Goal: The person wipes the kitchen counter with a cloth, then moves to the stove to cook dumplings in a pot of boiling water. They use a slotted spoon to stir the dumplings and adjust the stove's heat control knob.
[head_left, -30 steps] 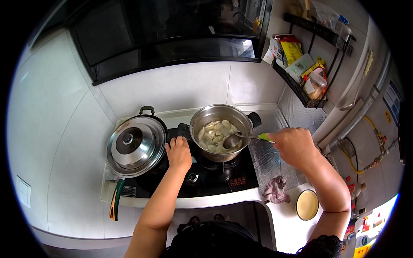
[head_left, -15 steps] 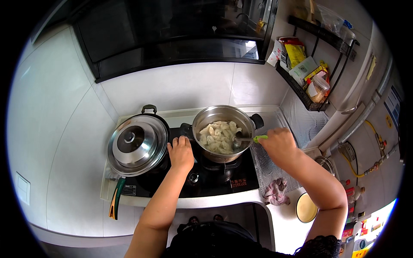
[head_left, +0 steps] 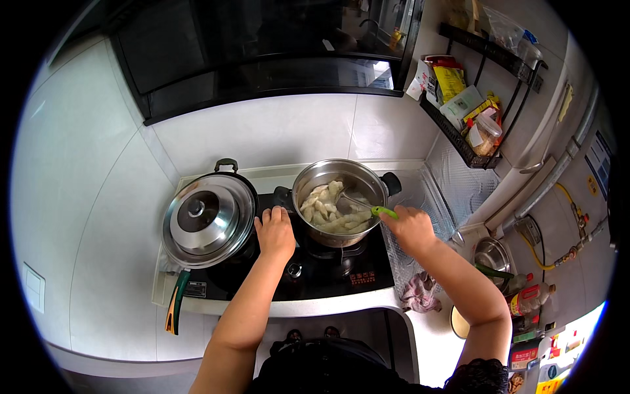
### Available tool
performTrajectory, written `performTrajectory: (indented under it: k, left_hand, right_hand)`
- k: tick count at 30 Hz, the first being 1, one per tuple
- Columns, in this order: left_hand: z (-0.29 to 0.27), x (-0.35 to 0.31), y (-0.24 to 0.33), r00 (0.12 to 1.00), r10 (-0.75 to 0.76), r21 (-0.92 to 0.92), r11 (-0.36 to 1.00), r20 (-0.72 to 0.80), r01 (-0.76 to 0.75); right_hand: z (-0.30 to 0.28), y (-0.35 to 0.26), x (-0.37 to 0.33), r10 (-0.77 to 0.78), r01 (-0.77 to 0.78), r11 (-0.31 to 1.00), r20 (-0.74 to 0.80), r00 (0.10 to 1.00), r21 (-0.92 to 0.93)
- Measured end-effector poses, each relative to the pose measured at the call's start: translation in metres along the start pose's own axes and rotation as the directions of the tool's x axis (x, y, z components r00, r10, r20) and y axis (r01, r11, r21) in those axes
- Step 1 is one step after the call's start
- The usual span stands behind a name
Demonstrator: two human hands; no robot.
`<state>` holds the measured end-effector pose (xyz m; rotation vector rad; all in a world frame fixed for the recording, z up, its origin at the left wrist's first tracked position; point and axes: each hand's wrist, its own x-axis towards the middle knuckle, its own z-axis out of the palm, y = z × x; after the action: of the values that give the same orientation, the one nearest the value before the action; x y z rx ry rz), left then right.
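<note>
My right hand (head_left: 412,231) is closed round the green handle of a metal ladle (head_left: 383,211). The ladle's bowl end reaches down among pale dumplings (head_left: 321,209) in cloudy water, partly under the surface. They sit in a steel pot (head_left: 336,241) with black side handles, standing on the right burner. Beside the pot's left handle (head_left: 283,196), my left hand (head_left: 275,233) hovers or rests palm down with fingers a little apart. Whether its fingertips touch that handle is hard to tell. To its left stands a wok with a domed steel lid (head_left: 213,226).
The black glass cooktop (head_left: 269,282) lies under both pots; the wok's long handle (head_left: 176,302) juts over the front edge. On the right are a crumpled cloth (head_left: 421,293), a cream bowl (head_left: 459,323), a steel bowl (head_left: 492,254) and bottles. A black wall rack (head_left: 459,134) holds packets.
My right hand has moved slightly left and lower, and the ladle's end has swung from the pot's right side toward its middle, pushing dumplings aside. My left hand has stayed put.
</note>
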<state>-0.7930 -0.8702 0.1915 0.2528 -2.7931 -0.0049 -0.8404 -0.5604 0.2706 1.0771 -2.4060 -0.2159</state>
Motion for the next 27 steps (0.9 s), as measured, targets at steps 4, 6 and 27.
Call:
performTrajectory:
  k: [4,6,27]
  left_hand:
    - [-0.001,0.0,0.001,1.0,-0.01,0.002,1.0,0.016,0.01]
    - [-0.002,0.001,0.001,0.999,-0.01,0.005,1.0,0.034,0.01]
    - [-0.003,0.001,0.002,0.998,-0.018,0.004,1.0,0.052,0.017]
  right_hand:
    - [0.014,-0.007,-0.008,0.06,-0.055,0.992,-0.038,0.997,0.116]
    - [0.016,-0.012,-0.01,0.102,-0.09,0.978,-0.054,0.993,0.186]
    - [-0.067,-0.013,-0.014,0.185,-0.261,0.946,0.338,0.923,0.195]
